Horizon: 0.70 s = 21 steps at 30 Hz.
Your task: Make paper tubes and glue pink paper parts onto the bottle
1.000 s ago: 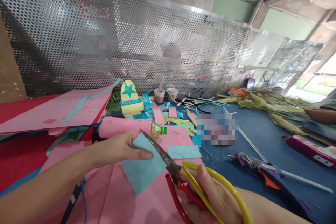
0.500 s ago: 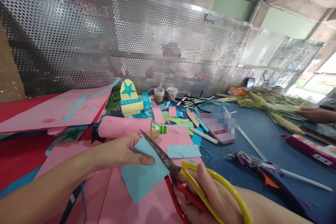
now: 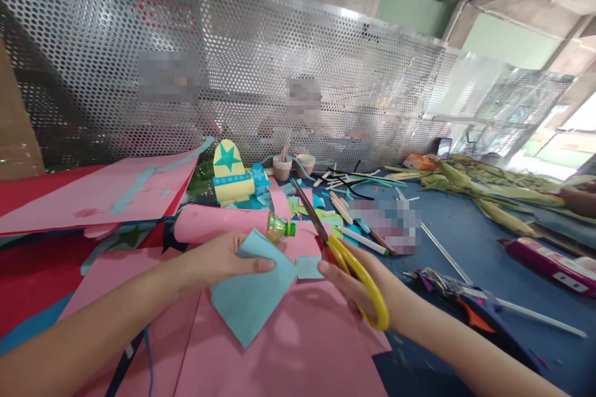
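Note:
My left hand (image 3: 233, 260) pinches a light blue piece of paper (image 3: 256, 298) near its top corner, thumb on the face. My right hand (image 3: 349, 273) is wrapped round the yellow and red handles of a pair of scissors (image 3: 317, 217). The blades look closed, point up and away, and stand apart from the paper. Below both hands lies a large pink sheet (image 3: 274, 360). Just beyond my left hand rests a bottle wrapped in pink paper (image 3: 223, 223), its green cap facing right. A light blue strip (image 3: 308, 267) lies on the pink paper near my right fingertips.
A yellow paper craft with a blue star (image 3: 228, 164) stands at the back, near two small cups (image 3: 282, 167). To the right lie a glue gun (image 3: 470, 298), a blurred phone (image 3: 395, 229), markers (image 3: 363, 240) and corn husks (image 3: 503, 211). A perforated metal panel (image 3: 261, 62) stands behind.
The scissors have come away from the blue paper, moving up and away, and their blades have turned more upright. My left hand keeps the paper, which is slightly turned.

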Available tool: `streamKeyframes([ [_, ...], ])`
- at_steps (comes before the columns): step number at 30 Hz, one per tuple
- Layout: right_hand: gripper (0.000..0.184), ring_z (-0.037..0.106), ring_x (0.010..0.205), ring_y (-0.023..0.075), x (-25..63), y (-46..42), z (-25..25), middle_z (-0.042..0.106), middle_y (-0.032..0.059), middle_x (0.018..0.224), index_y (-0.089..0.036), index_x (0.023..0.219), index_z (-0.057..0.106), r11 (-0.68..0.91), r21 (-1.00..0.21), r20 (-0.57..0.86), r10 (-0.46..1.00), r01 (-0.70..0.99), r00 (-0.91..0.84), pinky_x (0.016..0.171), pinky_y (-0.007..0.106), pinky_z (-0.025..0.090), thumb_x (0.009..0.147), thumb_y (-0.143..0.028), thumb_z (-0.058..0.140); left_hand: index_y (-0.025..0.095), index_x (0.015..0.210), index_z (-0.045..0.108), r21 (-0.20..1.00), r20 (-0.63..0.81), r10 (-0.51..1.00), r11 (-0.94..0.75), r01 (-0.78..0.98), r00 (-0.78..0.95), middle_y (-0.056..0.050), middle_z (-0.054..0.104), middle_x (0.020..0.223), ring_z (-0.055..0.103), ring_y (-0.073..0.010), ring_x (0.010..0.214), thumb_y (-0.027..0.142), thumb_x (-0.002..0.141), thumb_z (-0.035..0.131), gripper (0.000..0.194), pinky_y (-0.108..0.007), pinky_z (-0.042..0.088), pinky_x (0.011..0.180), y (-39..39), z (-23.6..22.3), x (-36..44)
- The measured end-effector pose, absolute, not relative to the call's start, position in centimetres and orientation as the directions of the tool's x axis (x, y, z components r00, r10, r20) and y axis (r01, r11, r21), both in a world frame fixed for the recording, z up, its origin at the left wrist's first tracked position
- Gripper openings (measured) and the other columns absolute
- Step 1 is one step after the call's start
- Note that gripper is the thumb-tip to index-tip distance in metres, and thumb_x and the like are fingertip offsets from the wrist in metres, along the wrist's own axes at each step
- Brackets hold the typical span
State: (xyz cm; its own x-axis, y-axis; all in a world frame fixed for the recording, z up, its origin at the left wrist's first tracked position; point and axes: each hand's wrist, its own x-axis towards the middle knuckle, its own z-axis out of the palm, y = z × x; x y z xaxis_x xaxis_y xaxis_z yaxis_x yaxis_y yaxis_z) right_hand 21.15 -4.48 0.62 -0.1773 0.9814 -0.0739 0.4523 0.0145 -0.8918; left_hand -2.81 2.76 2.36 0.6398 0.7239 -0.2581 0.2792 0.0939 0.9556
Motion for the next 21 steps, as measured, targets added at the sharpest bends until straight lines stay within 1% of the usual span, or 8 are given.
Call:
streamKeyframes([
  [2, 0.036, 0.054, 0.05, 0.0148, 22.2, -3.5, -0.1, 0.057, -0.0016, 0.063, -0.02, 0.093, 0.054, 0.15, -0.68, 0.126, 0.988, 0.717, -0.088, 0.046, 0.026, 0.042, 0.086, -0.055, 0.051, 0.024, 0.089, 0.076, 0.96, -0.262, 0.728, 0.127, 0.251, 0.633, 0.0, 0.077, 0.1, 0.069, -0.0231, 0.096, 0.047, 0.061, 0.083, 0.036, -0.032, 0.051, 0.085, 2.7, 2.2, -2.7],
  [4, 0.033, 0.064, 0.068, 0.0213, 23.2, -2.6, -0.9, 0.066, 0.0054, 0.075, -0.017, 0.106, 0.059, 0.186, -0.514, 0.247, 0.967, 0.837, -0.063, 0.06, 0.031, 0.048, 0.088, -0.043, 0.051, 0.024, 0.09, 0.076, 0.956, -0.287, 0.725, 0.172, 0.238, 0.626, -0.001, 0.078, 0.092, 0.071, -0.0232, 0.086, 0.046, 0.062, 0.083, 0.036, -0.033, 0.054, 0.078, 2.6, 2.0, -2.7],
  [7, 0.032, 0.066, 0.092, 0.0278, 24.0, -1.5, -1.9, 0.07, 0.0115, 0.095, -0.017, 0.114, 0.06, 0.199, -0.479, 0.298, 0.953, 0.855, -0.055, 0.08, 0.039, 0.05, 0.088, -0.035, 0.053, 0.024, 0.087, 0.076, 0.961, -0.276, 0.743, 0.208, 0.183, 0.61, -0.001, 0.078, 0.084, 0.072, -0.0218, 0.078, 0.043, 0.064, 0.083, 0.031, -0.032, 0.055, 0.072, 2.2, 1.6, -2.4],
  [11, 0.031, 0.057, 0.115, 0.0309, 23.7, -1.3, -1.6, 0.061, 0.0164, 0.12, -0.017, 0.113, 0.061, 0.282, -0.457, 0.411, 0.908, 0.844, -0.081, 0.101, 0.048, 0.041, 0.086, -0.032, 0.055, 0.021, 0.08, 0.075, 0.963, -0.261, 0.795, 0.255, 0.088, 0.547, -0.001, 0.077, 0.076, 0.07, -0.0194, 0.069, 0.039, 0.059, 0.086, 0.029, -0.031, 0.056, 0.068, 1.4, 1.3, -1.5],
  [14, 0.026, 0.062, 0.101, 0.0242, 22.6, -2.5, -0.4, 0.065, 0.0108, 0.108, -0.021, 0.102, 0.061, 0.376, -0.559, 0.412, 0.9, 0.739, -0.145, 0.09, 0.04, 0.05, 0.088, -0.042, 0.054, 0.02, 0.08, 0.075, 0.959, -0.259, 0.821, 0.283, 0.031, 0.509, -0.002, 0.076, 0.074, 0.069, -0.0179, 0.065, 0.04, 0.057, 0.088, 0.033, -0.029, 0.055, 0.065, 0.7, 1.2, -0.7],
  [17, 0.03, 0.063, 0.072, 0.0165, 21.3, -4.0, 0.2, 0.066, 0.0041, 0.086, -0.021, 0.088, 0.058, 0.324, -0.771, 0.238, 0.945, 0.548, -0.223, 0.065, 0.029, 0.053, 0.082, -0.05, 0.062, 0.019, 0.083, 0.075, 0.96, -0.239, 0.835, 0.28, -0.009, 0.495, -0.003, 0.077, 0.076, 0.069, -0.0174, 0.065, 0.041, 0.056, 0.088, 0.037, -0.027, 0.054, 0.064, -0.2, 1.1, -0.1],
  [19, 0.027, 0.061, 0.066, 0.0141, 20.7, -4.6, 0.1, 0.064, 0.0018, 0.078, -0.02, 0.082, 0.056, 0.264, -0.835, 0.162, 0.956, 0.482, -0.244, 0.061, 0.026, 0.051, 0.079, -0.045, 0.064, 0.018, 0.084, 0.075, 0.959, -0.241, 0.836, 0.283, -0.012, 0.494, -0.003, 0.076, 0.077, 0.068, -0.0178, 0.066, 0.044, 0.055, 0.088, 0.041, -0.027, 0.053, 0.063, -0.7, 0.9, 0.3],
  [21, 0.019, 0.061, 0.065, 0.0134, 20.3, -4.6, -0.4, 0.063, -0.0001, 0.073, -0.02, 0.082, 0.056, 0.245, -0.857, 0.154, 0.961, 0.453, -0.229, 0.062, 0.025, 0.049, 0.08, -0.037, 0.062, 0.017, 0.081, 0.074, 0.958, -0.26, 0.851, 0.287, 0.009, 0.457, -0.004, 0.075, 0.074, 0.067, -0.0181, 0.065, 0.052, 0.057, 0.084, 0.043, -0.026, 0.052, 0.06, -0.9, 0.7, 0.5],
])
